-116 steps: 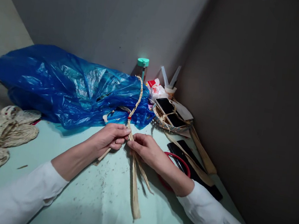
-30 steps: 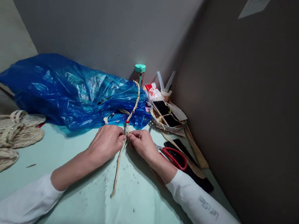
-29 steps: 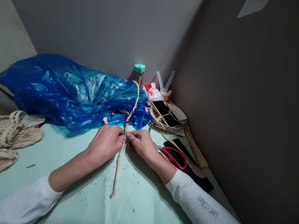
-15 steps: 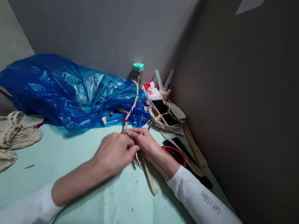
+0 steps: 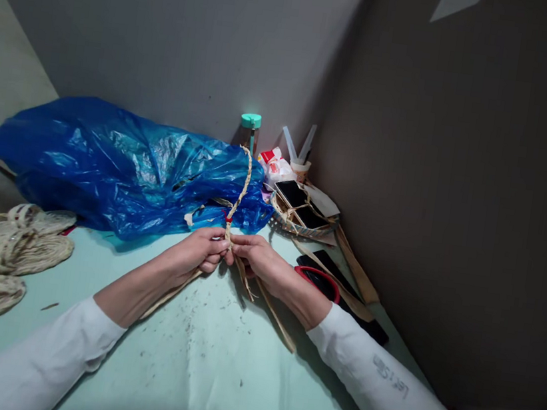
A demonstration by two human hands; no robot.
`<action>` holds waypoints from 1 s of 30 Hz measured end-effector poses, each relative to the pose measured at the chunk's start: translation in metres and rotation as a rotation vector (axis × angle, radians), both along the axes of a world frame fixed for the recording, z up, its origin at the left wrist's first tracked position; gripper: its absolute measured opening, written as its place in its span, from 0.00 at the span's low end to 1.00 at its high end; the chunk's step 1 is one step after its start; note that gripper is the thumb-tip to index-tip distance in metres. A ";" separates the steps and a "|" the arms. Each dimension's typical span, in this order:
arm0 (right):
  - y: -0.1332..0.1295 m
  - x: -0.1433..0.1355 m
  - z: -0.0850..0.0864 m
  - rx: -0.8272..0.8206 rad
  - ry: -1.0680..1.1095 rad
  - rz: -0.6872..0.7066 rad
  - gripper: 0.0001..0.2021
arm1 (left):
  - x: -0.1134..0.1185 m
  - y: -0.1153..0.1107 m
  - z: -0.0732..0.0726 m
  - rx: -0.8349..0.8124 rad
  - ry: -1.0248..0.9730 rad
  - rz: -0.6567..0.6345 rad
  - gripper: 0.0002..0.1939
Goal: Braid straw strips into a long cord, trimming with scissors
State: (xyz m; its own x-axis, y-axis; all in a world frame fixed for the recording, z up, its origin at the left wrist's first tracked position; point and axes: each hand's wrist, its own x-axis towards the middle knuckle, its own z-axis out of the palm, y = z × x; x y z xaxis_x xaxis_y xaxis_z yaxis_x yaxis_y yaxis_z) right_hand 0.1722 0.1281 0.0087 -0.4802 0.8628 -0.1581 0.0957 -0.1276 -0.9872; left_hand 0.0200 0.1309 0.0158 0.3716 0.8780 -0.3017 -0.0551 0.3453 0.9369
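Observation:
A pale straw-coloured braid [image 5: 244, 184] runs down from the blue bag's edge, with a red tie [image 5: 228, 220] around it. Just below that tie, my left hand [image 5: 198, 249] pinches the braid's lower part from the left. My right hand [image 5: 260, 257] grips it from the right, its fingertips close to those of my left hand. Loose flat strands [image 5: 278, 320] spread out beneath both hands, one toward the lower left and others toward the lower right. The exact crossing of strands between the fingers is too small to tell.
A large blue plastic bag [image 5: 107, 163] lies behind. Woven straw pieces [image 5: 10, 251] are at the left. Right of the braid are a basket [image 5: 300, 229] with a phone [image 5: 299, 201], a green-lidded jar [image 5: 251, 121], a cup [image 5: 300, 168] and red-handled scissors [image 5: 319, 275].
My left hand has swung left and back from over the strands to the braid's left side, fingers now pinching. A strand now trails below it. My right hand has barely moved.

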 end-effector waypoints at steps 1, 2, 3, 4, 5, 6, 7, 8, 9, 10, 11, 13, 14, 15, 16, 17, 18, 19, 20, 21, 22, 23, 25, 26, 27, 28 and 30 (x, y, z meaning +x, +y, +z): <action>0.000 0.001 0.001 0.057 -0.060 0.009 0.08 | 0.000 0.000 0.001 -0.012 -0.008 0.012 0.05; -0.001 0.002 0.001 0.130 -0.131 0.009 0.08 | 0.001 -0.001 0.001 -0.019 -0.007 0.037 0.06; -0.002 0.003 0.002 0.214 -0.209 0.000 0.08 | 0.002 -0.002 0.002 -0.017 0.003 0.076 0.06; -0.003 0.003 0.001 0.298 -0.286 -0.013 0.07 | 0.003 -0.003 0.002 -0.009 0.020 0.120 0.05; -0.005 0.004 0.001 0.369 -0.354 -0.028 0.06 | 0.005 -0.005 0.001 0.004 0.042 0.162 0.04; -0.006 0.004 0.000 0.420 -0.409 -0.037 0.05 | 0.007 -0.006 0.000 0.020 0.064 0.195 0.04; -0.008 0.003 -0.001 0.451 -0.451 -0.039 0.04 | 0.008 -0.007 0.000 0.035 0.085 0.219 0.05; -0.009 0.003 -0.001 0.469 -0.483 -0.037 0.03 | 0.009 -0.008 -0.001 0.047 0.104 0.234 0.06; -0.011 0.002 -0.001 0.483 -0.511 -0.035 0.03 | 0.010 -0.009 -0.002 0.059 0.124 0.247 0.07; -0.012 0.001 -0.001 0.494 -0.542 -0.035 0.03 | 0.010 -0.009 -0.003 0.070 0.144 0.258 0.07; -0.013 0.001 0.001 0.506 -0.580 -0.035 0.04 | 0.010 -0.009 -0.004 0.081 0.163 0.266 0.08; -0.014 0.000 0.006 0.536 -0.685 -0.032 0.05 | 0.009 -0.008 -0.005 0.097 0.194 0.276 0.09; -0.015 0.000 0.009 0.555 -0.747 -0.030 0.05 | 0.009 -0.008 -0.005 0.102 0.207 0.279 0.09; -0.015 0.001 0.011 0.579 -0.810 -0.027 0.06 | 0.008 -0.008 -0.005 0.105 0.218 0.281 0.10; -0.015 0.002 0.014 0.610 -0.869 -0.027 0.07 | 0.008 -0.008 -0.005 0.105 0.227 0.284 0.10; -0.015 0.004 0.016 0.646 -0.921 -0.028 0.07 | 0.008 -0.008 -0.005 0.103 0.233 0.287 0.10; -0.014 0.005 0.017 0.686 -0.965 -0.032 0.08 | 0.009 -0.008 -0.004 0.101 0.237 0.292 0.09; -0.014 0.006 0.018 0.727 -1.003 -0.036 0.09 | 0.009 -0.009 -0.004 0.100 0.239 0.299 0.09; -0.014 0.006 0.019 0.762 -1.040 -0.040 0.09 | 0.010 -0.009 -0.004 0.100 0.242 0.308 0.08; -0.015 0.006 0.020 0.790 -1.073 -0.042 0.09 | 0.011 -0.009 -0.004 0.100 0.243 0.317 0.08; -0.017 0.004 0.020 0.810 -1.106 -0.044 0.09 | 0.012 -0.010 -0.004 0.101 0.244 0.325 0.08; -0.020 0.001 0.021 0.826 -1.136 -0.045 0.09 | 0.012 -0.010 -0.005 0.101 0.242 0.331 0.08; -0.028 -0.007 0.020 0.860 -1.192 -0.038 0.09 | 0.012 -0.010 -0.006 0.094 0.226 0.340 0.06; -0.033 -0.012 0.019 0.879 -1.215 -0.027 0.10 | 0.012 -0.009 -0.006 0.087 0.210 0.340 0.04; -0.037 -0.017 0.018 0.898 -1.232 -0.013 0.10 | 0.010 -0.009 -0.007 0.080 0.191 0.337 0.04; -0.042 -0.022 0.016 0.914 -1.247 0.001 0.11 | 0.009 -0.009 -0.007 0.072 0.170 0.328 0.05; -0.049 -0.027 0.014 0.937 -1.259 0.031 0.14 | 0.006 -0.009 -0.008 0.057 0.133 0.298 0.08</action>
